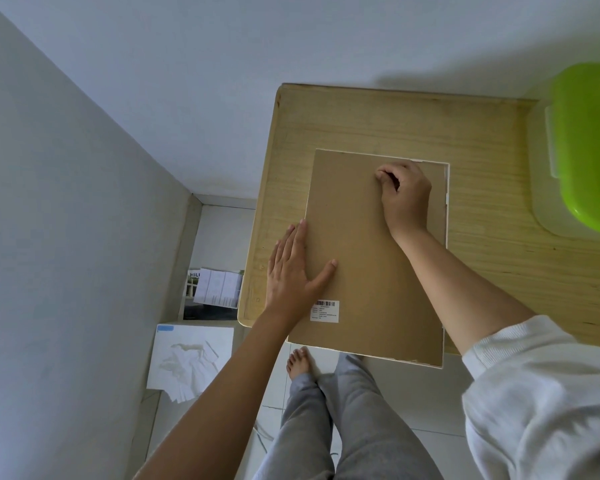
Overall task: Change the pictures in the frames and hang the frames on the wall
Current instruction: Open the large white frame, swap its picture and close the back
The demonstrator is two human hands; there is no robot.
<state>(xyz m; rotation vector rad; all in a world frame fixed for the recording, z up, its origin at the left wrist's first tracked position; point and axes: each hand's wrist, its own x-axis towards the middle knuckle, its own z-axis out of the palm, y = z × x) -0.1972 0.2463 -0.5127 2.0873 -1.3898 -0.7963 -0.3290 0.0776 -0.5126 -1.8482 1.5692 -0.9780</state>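
Observation:
A picture frame (447, 216) with a thin white rim lies face down on the wooden table (378, 119), its brown backing board (361, 258) upward with a barcode sticker (325, 310) near the left front. The frame's near end overhangs the table's front edge. My left hand (291, 271) lies flat with straight fingers on the board's left edge. My right hand (404, 192) rests near the board's far right corner with fingers curled down against the board; what the fingertips hold is hidden.
A clear plastic box with a green lid (589, 147) stands at the table's right. White walls close in at left and behind. On the floor to the left lie white sheets (191, 362) and a printed leaflet (217, 287). My legs stand below the table's front edge.

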